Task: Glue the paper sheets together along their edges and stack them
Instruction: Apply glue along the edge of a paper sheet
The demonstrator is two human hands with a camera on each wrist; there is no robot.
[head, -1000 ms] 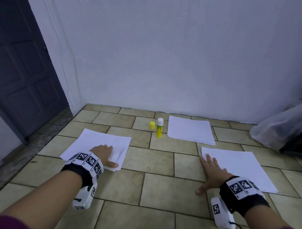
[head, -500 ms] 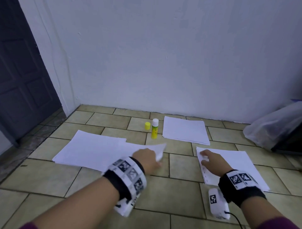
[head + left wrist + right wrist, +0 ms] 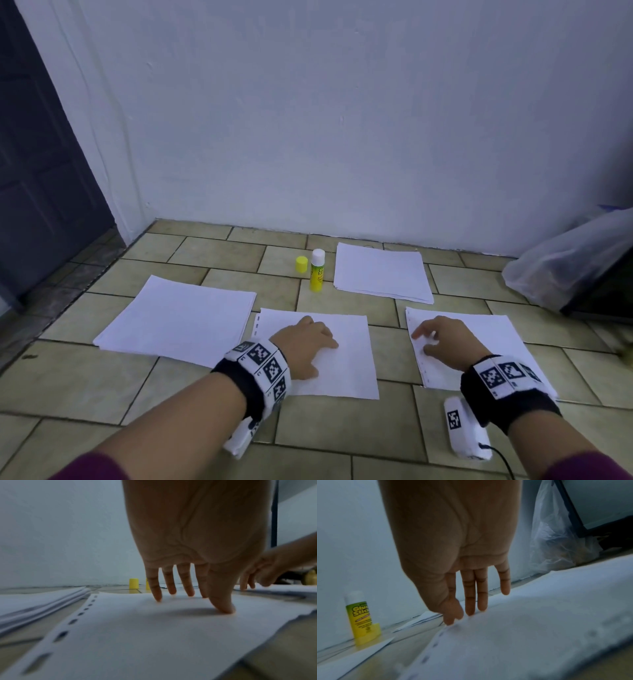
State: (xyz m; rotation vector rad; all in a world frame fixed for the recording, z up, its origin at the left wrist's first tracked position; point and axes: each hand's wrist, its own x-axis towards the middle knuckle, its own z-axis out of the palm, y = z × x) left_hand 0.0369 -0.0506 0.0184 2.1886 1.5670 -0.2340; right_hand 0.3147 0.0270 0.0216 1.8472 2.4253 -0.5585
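left hand (image 3: 305, 342) flat on middle sheet (image 3: 346, 370) on floor, fingers straight, spread. right hand (image 3: 442, 339) fingertips on right sheet (image 3: 496, 339) left edge, fingers relaxed. glue stick (image 3: 317, 270) upright behind.

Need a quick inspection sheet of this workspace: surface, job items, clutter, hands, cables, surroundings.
Surface: tiled floor, beige, dark grout lines.
Job's things: punched sheet lies flat in the middle; left paper stack; right paper stack; far paper stack; glue stick upright, uncapped; yellow cap beside it on the floor.
Clutter: plastic bag at the right wall.
Hands: left hand presses fingertips on the punched sheet; right hand touches the right paper stack's punched edge.
Cables: black cable runs from the right wrist camera.
Surroundings: white wall; dark door at left.
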